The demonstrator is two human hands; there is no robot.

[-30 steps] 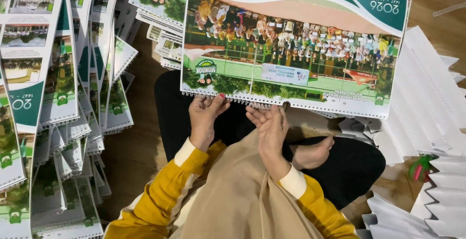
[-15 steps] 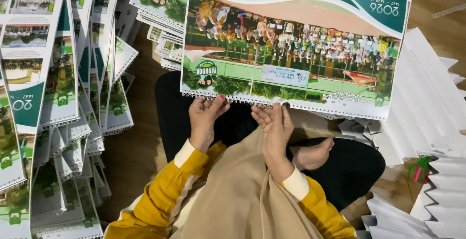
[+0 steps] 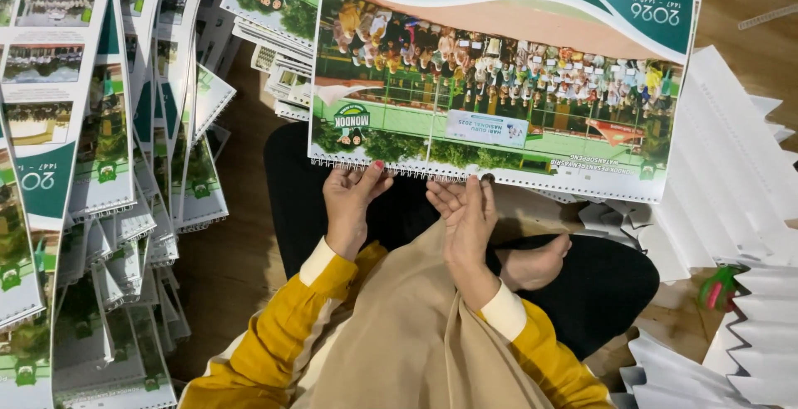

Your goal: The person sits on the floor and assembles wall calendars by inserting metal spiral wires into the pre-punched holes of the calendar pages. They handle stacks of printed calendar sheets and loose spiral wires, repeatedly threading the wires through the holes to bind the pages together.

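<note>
Two bare hands meet at the wire-bound edge of a large wall calendar [image 3: 499, 85] lying across the lap of a person seated on the wooden floor [image 3: 241, 251]. The left hand [image 3: 353, 201] pinches that near edge, fingers curled over the spiral binding [image 3: 399, 168]. The right hand [image 3: 467, 218] stands open, palm inward, fingertips just touching the wire and holding nothing. Binding work appears underway; the next move likely calls for steadying the spiral. Finished calendars [image 3: 100, 168] fan out at left, white sheets [image 3: 740, 168] at right.
</note>
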